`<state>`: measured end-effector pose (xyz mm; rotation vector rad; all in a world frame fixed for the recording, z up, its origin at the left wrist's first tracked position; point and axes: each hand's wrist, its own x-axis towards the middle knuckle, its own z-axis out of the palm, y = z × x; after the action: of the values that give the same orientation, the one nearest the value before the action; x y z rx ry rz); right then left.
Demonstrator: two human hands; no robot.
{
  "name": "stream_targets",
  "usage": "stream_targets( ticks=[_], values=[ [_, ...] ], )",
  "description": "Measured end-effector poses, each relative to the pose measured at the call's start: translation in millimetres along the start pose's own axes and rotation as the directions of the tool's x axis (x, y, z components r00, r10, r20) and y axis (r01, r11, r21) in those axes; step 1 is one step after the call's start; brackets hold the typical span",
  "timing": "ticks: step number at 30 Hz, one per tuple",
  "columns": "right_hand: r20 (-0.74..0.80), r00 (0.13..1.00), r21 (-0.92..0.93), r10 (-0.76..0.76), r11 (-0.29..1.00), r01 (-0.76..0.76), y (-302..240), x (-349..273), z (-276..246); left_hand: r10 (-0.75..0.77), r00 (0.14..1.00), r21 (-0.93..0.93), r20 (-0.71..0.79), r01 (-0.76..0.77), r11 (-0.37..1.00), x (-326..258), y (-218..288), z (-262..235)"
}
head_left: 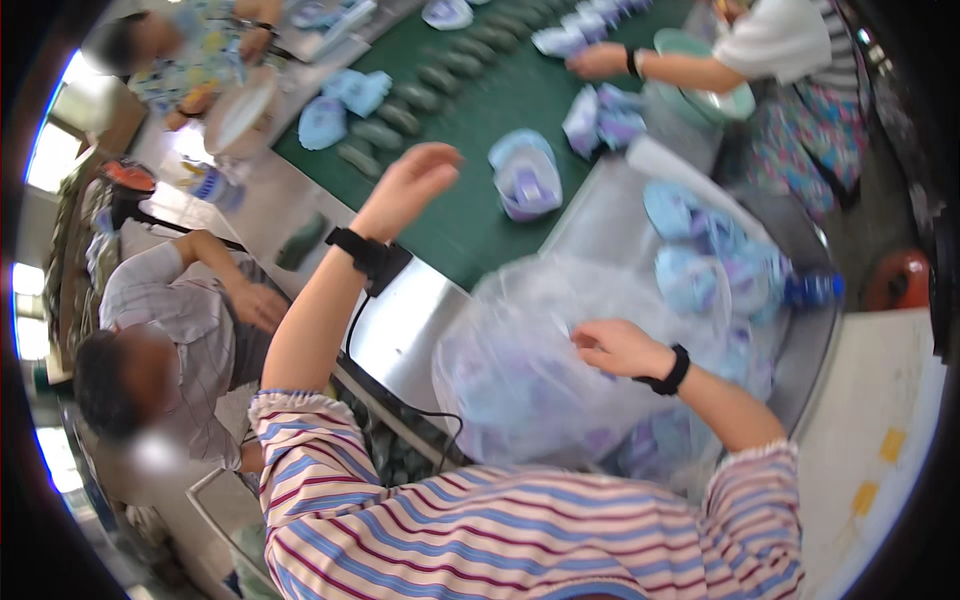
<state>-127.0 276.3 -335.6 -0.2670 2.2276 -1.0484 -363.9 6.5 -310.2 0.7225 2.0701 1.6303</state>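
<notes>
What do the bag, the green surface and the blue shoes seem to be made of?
Bag: likely thin plastic film, cloudy, slightly shiny; colours show through its folds.
Green surface: perhaps rubber or plastic sheeting, smooth and mostly matte, evenly coloured.
Blue shoes: possibly moulded foam, matte, judging by thick rounded edges; blur leaves it open.

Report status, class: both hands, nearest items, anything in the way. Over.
Left hand raised over green surface, seemingly empty. Right hand at clear bag, grip unclear. Blue-purple shoes beside it; bag veils others.
</notes>
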Motion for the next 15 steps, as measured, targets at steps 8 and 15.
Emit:
stream_targets(
  ticks=[8,15],
  values=[
    [0.189,0.815,-0.029,-0.548,0.826,0.563,-19.9,-41.0,127.9,-0.046,0.681,0.616,0.731,-0.629,0.474,-138.9,-14.0,174.2],
    [0.198,0.968,-0.09,-0.153,0.981,0.174,49.9,-71.1,120.8,-0.505,0.849,0.983,0.152,-0.185,-0.015,-152.4,-14.0,77.9]
  ],
)
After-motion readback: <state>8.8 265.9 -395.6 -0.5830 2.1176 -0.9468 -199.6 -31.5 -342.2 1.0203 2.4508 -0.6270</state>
